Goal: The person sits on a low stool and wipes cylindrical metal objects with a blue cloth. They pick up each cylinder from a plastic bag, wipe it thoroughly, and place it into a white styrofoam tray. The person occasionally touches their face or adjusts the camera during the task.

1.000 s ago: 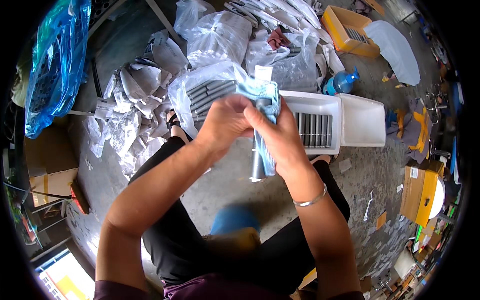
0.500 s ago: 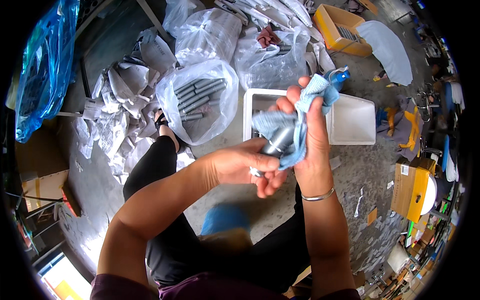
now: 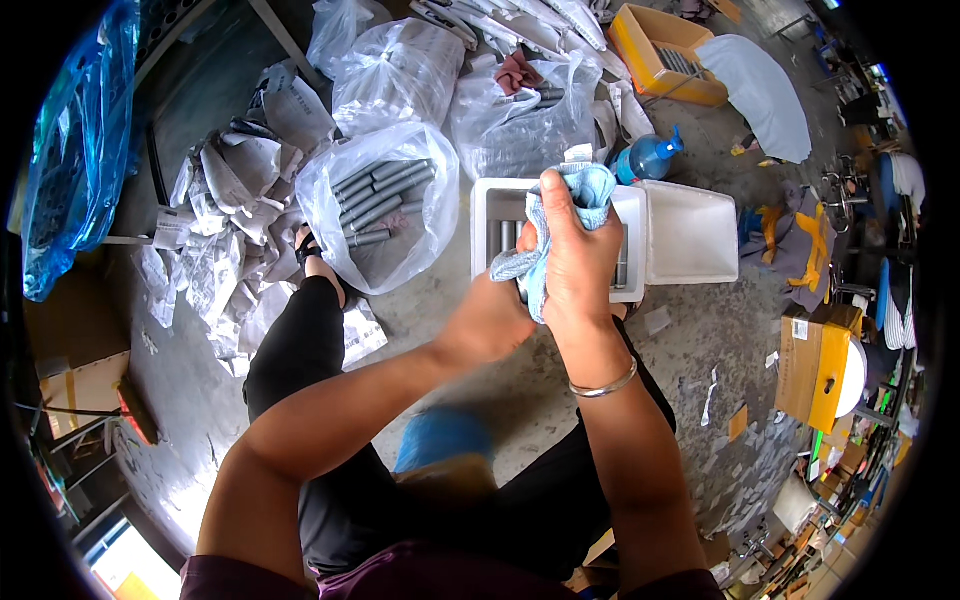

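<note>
My right hand (image 3: 578, 262), a bangle on its wrist, grips a light blue cloth (image 3: 585, 185) in front of my body, thumb pointing up. The cloth is bunched in the palm and hangs down towards my left hand (image 3: 490, 318). That hand is closed and a little blurred, against the cloth's lower end. Between the two, only a sliver of a grey metal cylinder shows; the rest is covered by cloth and fingers. Just beyond my hands stands a white box (image 3: 480, 235) holding several similar grey cylinders (image 3: 507, 236).
Right of the box lies a white lid or tray (image 3: 692, 235), with a blue pump bottle (image 3: 648, 158) behind it. An open plastic bag (image 3: 415, 262) of grey cylinders stands left, beside crumpled paper (image 3: 235, 250). Fuller bags (image 3: 395, 75) and a yellow box (image 3: 640, 55) are farther back.
The cylinder, plainly visible before, is now mostly covered by the cloth and hands. My right hand has come lower and left, its thumb now up; my left hand has turned, back upward.
</note>
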